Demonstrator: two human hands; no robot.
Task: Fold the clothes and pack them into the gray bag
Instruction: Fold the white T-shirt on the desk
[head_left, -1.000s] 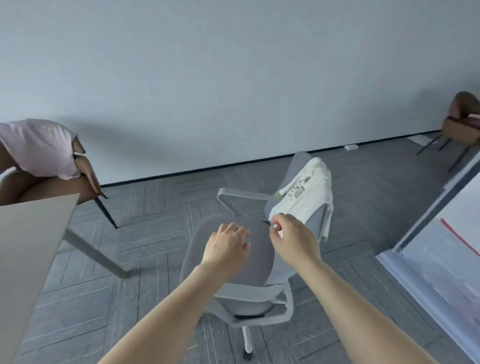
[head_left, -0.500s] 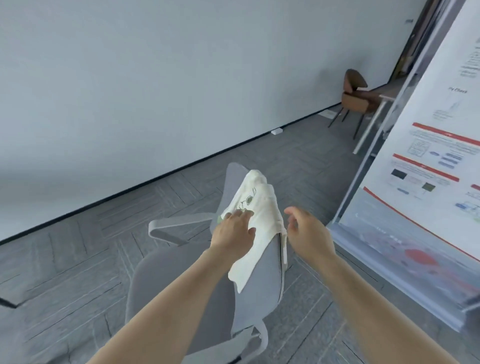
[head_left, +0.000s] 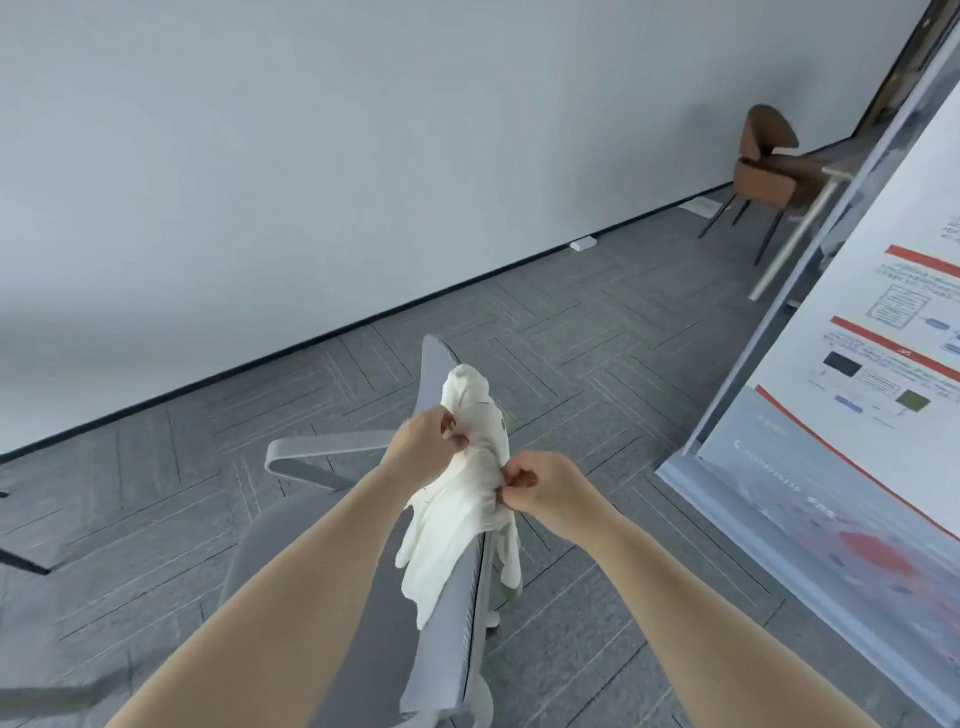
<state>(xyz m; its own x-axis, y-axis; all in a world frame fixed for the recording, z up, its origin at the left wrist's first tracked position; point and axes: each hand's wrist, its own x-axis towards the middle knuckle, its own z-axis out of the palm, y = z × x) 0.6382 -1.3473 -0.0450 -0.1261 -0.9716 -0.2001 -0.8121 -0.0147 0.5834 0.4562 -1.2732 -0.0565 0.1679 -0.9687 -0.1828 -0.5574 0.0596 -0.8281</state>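
A white garment (head_left: 457, 499) with a small print hangs bunched over the backrest of a grey office chair (head_left: 441, 623). My left hand (head_left: 426, 441) grips the cloth near its upper part, fingers curled into the fabric. My right hand (head_left: 540, 480) pinches the garment's right edge a little lower. The gray bag is not in view.
A large poster board (head_left: 857, 415) on a stand leans close on the right. A brown chair (head_left: 769, 156) stands by a table leg at the far right wall. Grey carpet tiles (head_left: 597, 338) cover the floor, and a white wall runs behind.
Both hands have closed on the white garment: the left, which lay on it, now grips it, and the right moved in from the side and pinches it. The cloth is more bunched.
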